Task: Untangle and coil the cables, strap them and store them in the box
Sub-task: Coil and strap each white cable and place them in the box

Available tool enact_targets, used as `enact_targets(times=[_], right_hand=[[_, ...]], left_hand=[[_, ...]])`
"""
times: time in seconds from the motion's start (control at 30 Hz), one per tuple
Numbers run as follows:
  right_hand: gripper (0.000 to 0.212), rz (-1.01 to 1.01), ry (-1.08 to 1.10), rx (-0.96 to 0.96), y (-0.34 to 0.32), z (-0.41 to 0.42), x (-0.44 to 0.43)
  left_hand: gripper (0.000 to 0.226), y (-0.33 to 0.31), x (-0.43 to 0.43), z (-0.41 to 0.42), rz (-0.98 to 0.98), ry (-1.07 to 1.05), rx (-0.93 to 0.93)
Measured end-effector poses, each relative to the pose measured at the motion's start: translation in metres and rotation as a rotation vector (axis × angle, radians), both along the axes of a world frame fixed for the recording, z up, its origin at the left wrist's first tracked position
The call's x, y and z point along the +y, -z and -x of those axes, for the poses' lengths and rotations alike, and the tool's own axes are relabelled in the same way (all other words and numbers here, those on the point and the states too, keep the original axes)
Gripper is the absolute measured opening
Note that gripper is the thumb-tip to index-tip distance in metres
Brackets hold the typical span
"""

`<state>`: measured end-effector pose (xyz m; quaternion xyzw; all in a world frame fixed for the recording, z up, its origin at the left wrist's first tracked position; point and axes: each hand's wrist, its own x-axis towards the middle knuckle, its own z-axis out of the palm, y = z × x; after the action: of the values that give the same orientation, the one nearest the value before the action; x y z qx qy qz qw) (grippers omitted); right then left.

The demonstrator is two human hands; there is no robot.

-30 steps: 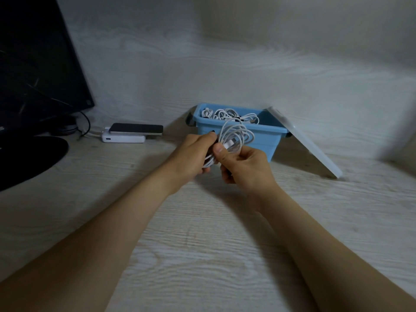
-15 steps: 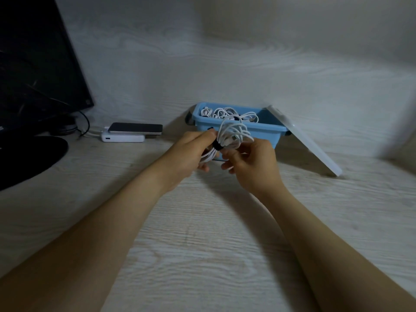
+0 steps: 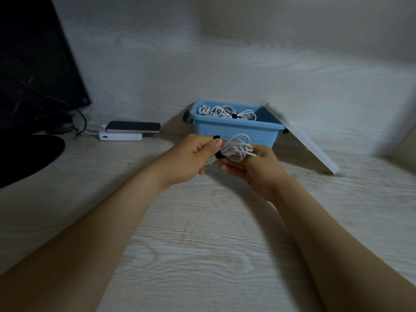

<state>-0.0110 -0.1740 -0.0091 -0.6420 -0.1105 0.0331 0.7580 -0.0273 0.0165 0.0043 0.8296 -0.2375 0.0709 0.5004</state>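
Observation:
A coiled white cable (image 3: 238, 147) hangs above the table, just in front of the blue box (image 3: 234, 132). A black strap (image 3: 218, 155) wraps round the coil's middle. My left hand (image 3: 191, 158) pinches the strap's free end between thumb and forefinger. My right hand (image 3: 252, 169) cups the coil from below, fingers curled round it. Inside the box lie other white coiled cables (image 3: 227, 112) bound with black straps.
The box's white lid (image 3: 301, 140) leans against its right side. A phone (image 3: 133, 127) lies on a white power bank (image 3: 121, 136) at the back left. A black monitor (image 3: 33, 64) and its round base (image 3: 24, 158) fill the left. Wall directly behind the box.
The black strap has come round the coil. My left hand has pulled its end to the left, and my right hand has shifted under the coil.

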Motion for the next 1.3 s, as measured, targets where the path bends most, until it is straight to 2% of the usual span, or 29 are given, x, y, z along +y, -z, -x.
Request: enact_targets(times=[0.13, 0.2, 0.27, 0.33, 0.47, 0.57, 0.73, 0.8, 0.9, 0.97, 1.03, 1.2, 1.3], right_hand=[[0.039, -0.222, -0.077, 0.241, -0.01, -0.004, -0.01], [0.048, -0.133, -0.079, 0.231, -0.011, -0.003, -0.012], [0.039, -0.023, -0.048, 0.135, -0.007, -0.002, -0.009], [0.031, -0.031, -0.03, 0.071, -0.006, -0.003, -0.007], [0.032, -0.063, -0.054, 0.049, -0.005, -0.005, -0.008], [0.033, -0.044, -0.067, 0.008, -0.004, -0.006, -0.009], [0.021, -0.045, 0.054, -0.03, -0.007, -0.002, -0.001], [0.019, 0.022, 0.134, -0.064, -0.004, -0.003, 0.001], [0.026, 0.238, 0.213, -0.19, 0.003, -0.006, 0.001], [0.018, 0.358, 0.257, -0.303, 0.003, -0.007, 0.003], [0.01, 0.456, 0.3, -0.417, 0.004, -0.008, 0.004], [0.014, 0.627, 0.367, -0.627, 0.003, -0.005, 0.008], [0.011, 0.609, 0.399, -0.626, 0.002, -0.006, 0.009]], left_hand=[[0.036, 0.005, 0.002, -0.005, -0.178, -0.044, -0.165], [0.034, 0.008, 0.001, -0.006, -0.288, -0.06, -0.245], [0.031, 0.011, -0.002, -0.008, -0.328, -0.084, -0.302], [0.029, 0.013, -0.003, -0.009, -0.33, -0.109, -0.346], [0.023, 0.013, -0.003, -0.008, -0.282, -0.132, -0.417], [0.021, 0.014, -0.005, -0.007, -0.23, -0.179, -0.402], [0.016, 0.013, -0.013, -0.002, -0.141, -0.243, -0.426], [0.014, 0.014, -0.014, -0.002, -0.156, -0.246, -0.414], [0.012, 0.017, -0.014, -0.003, -0.194, -0.268, -0.384], [0.009, 0.018, -0.015, -0.003, -0.198, -0.305, -0.362], [0.005, 0.017, -0.015, -0.004, -0.142, -0.324, -0.295], [0.008, 0.018, -0.012, -0.009, 0.089, -0.329, -0.032], [0.022, 0.018, -0.011, -0.01, 0.165, -0.354, -0.037]])
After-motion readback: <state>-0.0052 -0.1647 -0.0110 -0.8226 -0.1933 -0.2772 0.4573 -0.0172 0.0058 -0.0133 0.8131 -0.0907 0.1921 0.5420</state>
